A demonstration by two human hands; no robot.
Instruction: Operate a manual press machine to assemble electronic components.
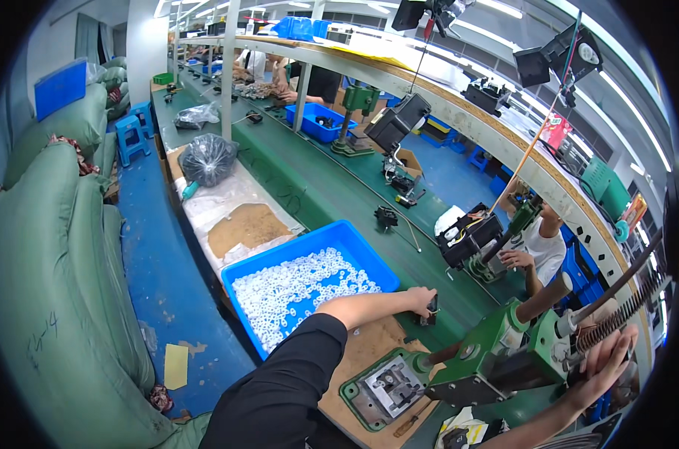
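My left arm reaches forward over the right corner of a blue bin [388, 273]. At its end my left hand [420, 300] is closed on a small black part [432, 308] above the green bench. On the right, my right hand [607, 365] is beside the spring [624, 313] of a green hand press [496, 348]. Its fingers are curled; whatever they grip is hidden by the press. A metal fixture [394, 385] with a dark piece in it sits on the press base. Many small white plastic pieces [279, 299] lie in the bin.
A screwdriver [414, 420] lies beside the press base. Black assemblies [386, 218] stand along the green conveyor [332, 187]. Across it sits a person [545, 251] at another press. A plastic-wrapped bundle [208, 159] is beyond the bin, and green sacks [70, 299] line the left.
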